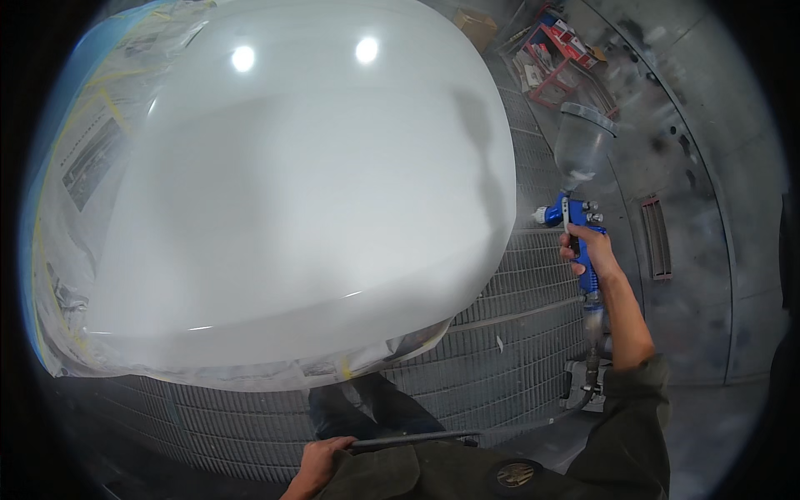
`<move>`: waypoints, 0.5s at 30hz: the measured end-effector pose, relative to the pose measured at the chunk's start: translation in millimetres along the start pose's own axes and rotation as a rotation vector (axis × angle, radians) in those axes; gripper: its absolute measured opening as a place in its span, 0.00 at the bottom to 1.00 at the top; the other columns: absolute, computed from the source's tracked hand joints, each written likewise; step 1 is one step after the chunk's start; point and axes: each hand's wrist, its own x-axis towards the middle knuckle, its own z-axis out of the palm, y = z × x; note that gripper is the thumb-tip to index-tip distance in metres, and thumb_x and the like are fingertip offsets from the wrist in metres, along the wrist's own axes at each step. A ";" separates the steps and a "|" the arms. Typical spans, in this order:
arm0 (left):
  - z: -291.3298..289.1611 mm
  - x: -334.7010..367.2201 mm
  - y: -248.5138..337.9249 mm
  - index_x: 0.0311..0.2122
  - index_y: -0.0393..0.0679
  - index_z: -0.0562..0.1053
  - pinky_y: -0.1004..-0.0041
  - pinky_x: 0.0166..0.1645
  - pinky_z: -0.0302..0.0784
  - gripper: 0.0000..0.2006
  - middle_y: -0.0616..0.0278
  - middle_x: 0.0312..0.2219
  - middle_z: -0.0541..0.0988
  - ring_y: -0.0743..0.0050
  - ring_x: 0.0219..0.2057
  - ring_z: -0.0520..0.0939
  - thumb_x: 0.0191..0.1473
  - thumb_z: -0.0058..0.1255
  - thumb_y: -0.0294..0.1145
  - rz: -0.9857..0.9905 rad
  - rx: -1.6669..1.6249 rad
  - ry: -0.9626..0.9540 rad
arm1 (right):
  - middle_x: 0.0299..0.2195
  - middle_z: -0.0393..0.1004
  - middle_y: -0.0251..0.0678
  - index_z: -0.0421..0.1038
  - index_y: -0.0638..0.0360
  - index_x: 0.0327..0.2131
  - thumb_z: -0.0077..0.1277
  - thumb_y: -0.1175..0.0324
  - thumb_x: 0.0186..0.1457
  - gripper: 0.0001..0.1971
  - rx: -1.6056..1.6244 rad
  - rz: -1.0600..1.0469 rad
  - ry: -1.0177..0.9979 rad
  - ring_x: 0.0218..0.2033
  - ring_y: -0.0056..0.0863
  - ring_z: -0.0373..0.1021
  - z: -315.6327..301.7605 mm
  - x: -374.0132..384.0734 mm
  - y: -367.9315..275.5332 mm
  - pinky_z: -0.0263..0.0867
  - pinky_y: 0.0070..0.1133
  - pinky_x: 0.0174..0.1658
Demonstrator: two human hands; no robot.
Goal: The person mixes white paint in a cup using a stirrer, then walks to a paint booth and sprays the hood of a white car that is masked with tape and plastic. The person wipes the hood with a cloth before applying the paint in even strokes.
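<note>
My right hand (590,248) is wrapped round the grip of a blue spray gun (578,213), held upright off the right edge of a glossy white car panel (333,192). A translucent cup (581,142) with a grey lid sits on top of the gun, with some white in its bottom. The gun's pale nozzle points left toward the panel, apart from it. From the grip's base a grey air hose (417,437) curves down and across my waist. My left hand (323,462) closes on that hose at the lower middle; part of its fingers is hidden.
Masking film and paper (87,175) with yellow tape cover the panel's left and front surroundings. A metal floor grating (533,308) lies below. A red rack (560,58) holding boxes and a cardboard box (476,29) stand at the far right. A slotted vent (657,237) lies right of the gun.
</note>
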 end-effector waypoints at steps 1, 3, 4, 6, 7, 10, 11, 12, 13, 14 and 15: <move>-3.6 -2.2 -2.9 0.42 0.48 0.79 0.66 0.37 0.80 0.11 0.59 0.33 0.84 0.59 0.33 0.85 0.52 0.56 0.32 0.003 0.017 -0.014 | 0.23 0.69 0.31 0.68 0.60 0.28 0.52 0.65 0.57 0.09 -0.025 -0.020 0.036 0.20 0.17 0.66 -3.7 3.9 2.1 0.54 0.15 0.12; -2.5 -5.8 -10.2 0.42 0.48 0.79 0.66 0.37 0.80 0.12 0.60 0.33 0.84 0.59 0.33 0.85 0.51 0.56 0.31 -0.010 0.035 -0.038 | 0.22 0.68 0.31 0.68 0.59 0.27 0.52 0.65 0.57 0.09 -0.075 -0.059 0.097 0.19 0.17 0.66 -15.3 20.2 9.2 0.54 0.15 0.13; -4.1 -6.2 -11.4 0.42 0.49 0.79 0.66 0.37 0.80 0.12 0.60 0.33 0.84 0.59 0.32 0.85 0.51 0.56 0.31 -0.020 0.045 -0.047 | 0.21 0.67 0.30 0.68 0.59 0.27 0.52 0.65 0.57 0.09 -0.125 -0.087 0.154 0.19 0.17 0.66 -13.1 25.4 10.7 0.54 0.15 0.13; -12.7 -8.9 -11.4 0.42 0.48 0.79 0.66 0.37 0.80 0.12 0.59 0.33 0.83 0.58 0.32 0.85 0.50 0.57 0.30 -0.050 0.046 -0.033 | 0.21 0.67 0.30 0.68 0.59 0.27 0.52 0.65 0.57 0.10 -0.168 -0.093 0.201 0.18 0.17 0.65 -4.9 31.9 11.1 0.54 0.15 0.13; -16.9 -9.9 -10.3 0.42 0.47 0.79 0.66 0.37 0.80 0.12 0.59 0.33 0.83 0.58 0.32 0.85 0.50 0.57 0.29 -0.065 0.044 -0.023 | 0.21 0.67 0.30 0.68 0.59 0.27 0.52 0.65 0.57 0.10 -0.191 -0.098 0.224 0.18 0.17 0.65 1.8 33.5 9.4 0.54 0.15 0.13; -25.0 -12.7 -14.7 0.42 0.46 0.79 0.66 0.37 0.79 0.12 0.57 0.33 0.83 0.55 0.33 0.84 0.49 0.57 0.28 -0.156 0.008 0.054 | 0.21 0.68 0.30 0.68 0.58 0.27 0.53 0.65 0.57 0.09 -0.057 -0.069 0.081 0.19 0.17 0.65 40.4 16.2 -12.4 0.54 0.15 0.13; -22.6 -13.6 -19.3 0.42 0.46 0.79 0.66 0.37 0.79 0.12 0.56 0.33 0.83 0.54 0.33 0.84 0.49 0.57 0.27 -0.158 -0.015 0.085 | 0.22 0.68 0.30 0.68 0.58 0.29 0.53 0.65 0.57 0.08 -0.046 -0.058 0.038 0.19 0.17 0.64 53.4 12.4 -18.4 0.53 0.15 0.13; -18.2 -15.2 -26.3 0.42 0.46 0.79 0.65 0.37 0.79 0.12 0.55 0.33 0.83 0.53 0.33 0.84 0.49 0.57 0.27 -0.159 -0.040 0.118 | 0.24 0.68 0.31 0.68 0.57 0.30 0.53 0.64 0.57 0.08 -0.037 -0.049 -0.007 0.20 0.17 0.64 66.8 7.1 -24.2 0.53 0.14 0.12; -19.4 -20.0 -34.5 0.42 0.45 0.79 0.65 0.37 0.79 0.12 0.54 0.33 0.82 0.52 0.33 0.84 0.49 0.58 0.27 -0.168 -0.058 0.154 | 0.25 0.69 0.31 0.67 0.57 0.32 0.53 0.64 0.57 0.08 -0.022 -0.035 -0.059 0.20 0.17 0.64 85.3 0.9 -26.6 0.53 0.14 0.12; -28.9 -26.9 -41.7 0.42 0.45 0.79 0.65 0.37 0.79 0.12 0.54 0.32 0.82 0.52 0.33 0.84 0.49 0.58 0.27 -0.158 -0.045 0.188 | 0.25 0.69 0.31 0.67 0.57 0.33 0.53 0.64 0.57 0.08 -0.001 -0.014 -0.095 0.21 0.17 0.64 109.2 -6.9 -27.3 0.52 0.13 0.12; -38.6 -33.7 -47.6 0.42 0.45 0.79 0.65 0.37 0.79 0.12 0.54 0.32 0.82 0.51 0.33 0.84 0.50 0.58 0.27 -0.149 -0.032 0.224 | 0.25 0.69 0.31 0.67 0.57 0.33 0.53 0.64 0.57 0.08 0.014 0.001 -0.113 0.21 0.17 0.64 128.4 -16.0 -28.3 0.52 0.14 0.12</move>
